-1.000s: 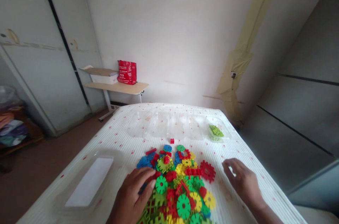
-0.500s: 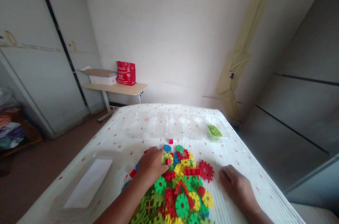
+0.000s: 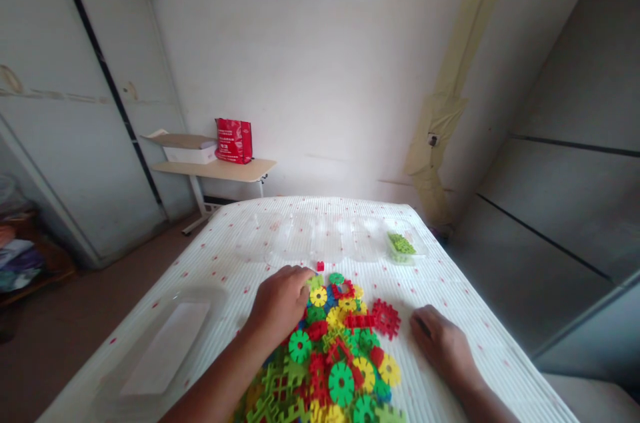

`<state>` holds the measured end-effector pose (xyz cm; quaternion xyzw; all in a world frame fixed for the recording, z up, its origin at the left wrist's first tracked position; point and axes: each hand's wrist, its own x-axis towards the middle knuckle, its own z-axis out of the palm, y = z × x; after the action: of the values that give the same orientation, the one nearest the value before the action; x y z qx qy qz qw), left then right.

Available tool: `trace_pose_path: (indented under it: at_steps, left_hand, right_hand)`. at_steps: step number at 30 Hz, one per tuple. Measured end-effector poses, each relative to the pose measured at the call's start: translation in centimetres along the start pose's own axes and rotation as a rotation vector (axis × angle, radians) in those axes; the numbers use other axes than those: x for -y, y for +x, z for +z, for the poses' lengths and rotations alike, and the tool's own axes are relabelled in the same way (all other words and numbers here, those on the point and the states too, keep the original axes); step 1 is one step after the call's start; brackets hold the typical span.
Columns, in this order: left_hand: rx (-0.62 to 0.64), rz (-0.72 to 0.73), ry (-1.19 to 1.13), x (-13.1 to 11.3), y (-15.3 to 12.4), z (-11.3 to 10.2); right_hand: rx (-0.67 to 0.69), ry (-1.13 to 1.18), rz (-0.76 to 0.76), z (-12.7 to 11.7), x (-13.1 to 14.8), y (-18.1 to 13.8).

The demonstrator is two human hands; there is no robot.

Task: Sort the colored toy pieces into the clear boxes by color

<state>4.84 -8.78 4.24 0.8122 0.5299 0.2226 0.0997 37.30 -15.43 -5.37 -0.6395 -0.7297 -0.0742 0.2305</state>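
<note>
A heap of plastic building pieces (image 3: 341, 383) in red, yellow, green and blue lies before me: notched discs, square frames and small blocks. Over its far left edge is my left hand (image 3: 283, 296), fingers curled together beside a light green piece (image 3: 316, 281). What its fingertips hold, if anything, is hidden. A small red block (image 3: 321, 266) sits alone just beyond the heap. My right hand (image 3: 443, 342) rests loosely closed on the cloth, right of a red square frame (image 3: 386, 318), with nothing visible in it.
Clear plastic boxes (image 3: 290, 246) stand in a row across the far side. The rightmost box (image 3: 414, 253) holds small green pieces (image 3: 401, 244). At the left lies a clear lid or tray (image 3: 200, 336) with a white sheet (image 3: 167, 350). A patterned cloth (image 3: 485, 303) covers the table.
My left hand has moved slightly left and away from me; a red block that showed at its fingertips is out of sight. My right hand stays resting. The view has shifted slightly.
</note>
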Motion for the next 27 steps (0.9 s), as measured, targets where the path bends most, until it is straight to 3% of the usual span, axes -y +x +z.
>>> trace_pose_path:
  at_steps: [3, 6, 11, 19, 27]
  left_hand:
    - [0.153, 0.042, -0.145, -0.9, -0.3, 0.9]
    - [0.259, 0.072, -0.135, -1.9, -0.8, 2.2]
    - [0.309, 0.121, -0.088, -3.0, -1.5, 3.4]
    - [0.382, 0.159, -0.09, -4.0, -1.4, 3.3]
    - [0.339, 0.047, -0.271, -2.7, -0.8, 3.2]
  right_hand:
    - [0.004, -0.013, -0.001, 0.0, 0.0, 0.0]
    - [0.001, -0.011, -0.002, 0.0, 0.0, 0.0]
    - [-0.021, 0.022, 0.011, -0.2, 0.3, 0.1]
    - [-0.022, 0.019, 0.0, -0.3, 0.5, 0.2]
    - [-0.012, 0.004, 0.007, -0.5, 0.5, 0.2]
